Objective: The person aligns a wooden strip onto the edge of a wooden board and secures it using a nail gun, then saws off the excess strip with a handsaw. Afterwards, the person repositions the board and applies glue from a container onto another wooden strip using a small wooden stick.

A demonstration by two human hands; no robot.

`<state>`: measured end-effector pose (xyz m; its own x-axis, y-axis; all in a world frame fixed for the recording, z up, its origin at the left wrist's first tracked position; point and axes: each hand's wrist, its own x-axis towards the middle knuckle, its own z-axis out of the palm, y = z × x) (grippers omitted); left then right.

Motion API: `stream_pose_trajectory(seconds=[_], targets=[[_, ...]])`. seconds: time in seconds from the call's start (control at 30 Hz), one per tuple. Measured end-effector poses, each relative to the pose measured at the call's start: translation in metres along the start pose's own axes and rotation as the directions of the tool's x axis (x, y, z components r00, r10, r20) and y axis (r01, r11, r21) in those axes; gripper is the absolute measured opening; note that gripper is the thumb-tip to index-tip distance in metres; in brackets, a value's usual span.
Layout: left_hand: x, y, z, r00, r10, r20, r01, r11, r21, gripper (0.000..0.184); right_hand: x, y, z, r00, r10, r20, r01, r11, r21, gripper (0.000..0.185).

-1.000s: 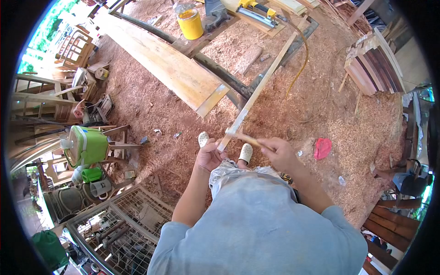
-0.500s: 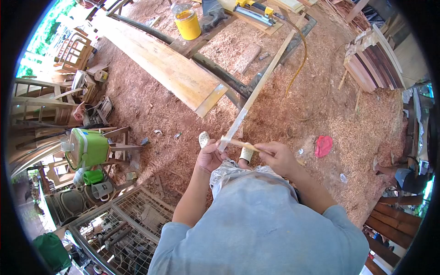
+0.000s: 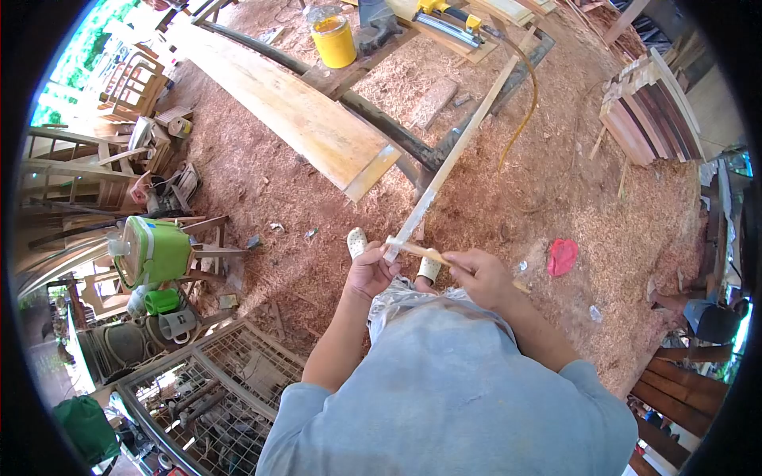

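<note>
A long narrow wood strip [image 3: 468,136] runs from the metal frame down toward me, its near part coated whitish. My left hand [image 3: 371,271] is closed around the strip's near end, which is partly hidden by the fingers. In my right hand [image 3: 482,278] is a thin wooden stick [image 3: 425,252], gripped between thumb and fingers. The stick's pale tip lies across the whitish near end of the strip, close to my left fingers. Whether that tip has bristles is too small to tell.
A wide plank [image 3: 294,111] and a yellow bucket [image 3: 333,44] rest on the metal frame [image 3: 389,131]. Beyond it lies a yellow nail gun [image 3: 448,20] with a hose. Stacked boards [image 3: 647,111] stand right; a green cooler [image 3: 159,250] and wire-mesh cage [image 3: 214,389] stand left.
The stick's tip stays at the near end of the strip, and my right fingers have shifted slightly on it. The whole view has moved a little; both holds are unchanged.
</note>
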<state>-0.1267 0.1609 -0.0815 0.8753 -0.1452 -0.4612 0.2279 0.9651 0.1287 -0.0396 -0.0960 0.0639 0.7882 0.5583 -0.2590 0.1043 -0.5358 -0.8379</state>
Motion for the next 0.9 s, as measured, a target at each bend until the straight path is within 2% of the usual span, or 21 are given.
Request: stream_pose_trajectory(seconds=[0.07, 0.1, 0.2, 0.27, 0.4, 0.47, 0.53, 0.63, 0.7, 0.77, 0.8, 0.83, 0.9], targets=[[0.0, 0.0, 0.0, 1.0, 0.007, 0.026, -0.007, 1.0, 0.0, 0.015, -0.006, 0.005, 0.006, 0.989, -0.096, 0.108, 0.103, 0.993, -0.057, 0.03], [0.0, -0.001, 0.0, 0.999, 0.013, 0.05, -0.013, 1.0, -0.002, 0.013, -0.007, 0.006, 0.008, 0.989, -0.098, 0.11, 0.105, 0.993, -0.058, 0.03], [-0.005, -0.002, 0.013, 0.998, 0.05, -0.028, -0.049, 0.998, 0.03, 0.012, -0.005, 0.01, 0.008, 0.993, -0.082, 0.082, 0.08, 0.996, 0.026, 0.03], [-0.007, -0.002, 0.017, 0.998, 0.05, -0.028, -0.049, 0.999, 0.011, 0.012, -0.001, 0.014, 0.006, 0.998, -0.031, -0.054, 0.036, 0.996, 0.087, 0.031], [-0.006, 0.001, 0.012, 1.0, 0.018, -0.014, -0.018, 0.999, 0.038, 0.009, -0.004, 0.002, 0.004, 1.0, -0.003, -0.03, 0.003, 1.0, 0.01, 0.031], [-0.002, -0.001, 0.004, 0.999, 0.026, 0.029, -0.026, 0.999, 0.026, 0.008, -0.01, -0.009, 0.003, 0.988, -0.083, 0.129, 0.088, 0.995, -0.036, 0.031], [-0.002, -0.002, 0.006, 0.997, 0.035, 0.072, -0.036, 0.999, 0.014, 0.008, -0.009, -0.009, 0.004, 0.993, -0.081, 0.088, 0.083, 0.996, -0.018, 0.031], [-0.008, -0.002, 0.015, 0.999, 0.033, 0.016, -0.034, 0.998, 0.049, 0.009, -0.007, -0.01, 0.005, 0.999, -0.05, 0.014, 0.049, 0.999, 0.017, 0.031], [-0.005, -0.001, 0.008, 0.997, 0.003, 0.072, -0.007, 0.998, 0.056, 0.008, -0.007, -0.008, 0.008, 0.999, -0.018, -0.03, 0.019, 0.999, 0.037, 0.031], [-0.001, -0.003, 0.001, 0.997, 0.007, 0.072, -0.008, 1.0, 0.011, 0.008, -0.01, -0.003, 0.009, 0.988, -0.133, 0.077, 0.135, 0.99, -0.03, 0.03], [0.0, -0.005, -0.003, 0.997, 0.019, 0.07, -0.016, 0.999, -0.041, 0.008, -0.01, -0.003, 0.006, 0.981, -0.1, 0.165, 0.103, 0.995, -0.012, 0.031], [-0.001, -0.004, -0.001, 0.997, 0.017, 0.07, -0.015, 0.999, -0.041, 0.008, -0.009, -0.006, 0.002, 0.982, -0.099, 0.164, 0.102, 0.995, -0.012, 0.031], [-0.003, -0.002, 0.004, 0.999, 0.03, -0.043, -0.028, 0.999, 0.04, 0.007, -0.001, -0.01, -0.008, 0.998, 0.031, 0.062, -0.048, 0.957, 0.286, 0.033]])
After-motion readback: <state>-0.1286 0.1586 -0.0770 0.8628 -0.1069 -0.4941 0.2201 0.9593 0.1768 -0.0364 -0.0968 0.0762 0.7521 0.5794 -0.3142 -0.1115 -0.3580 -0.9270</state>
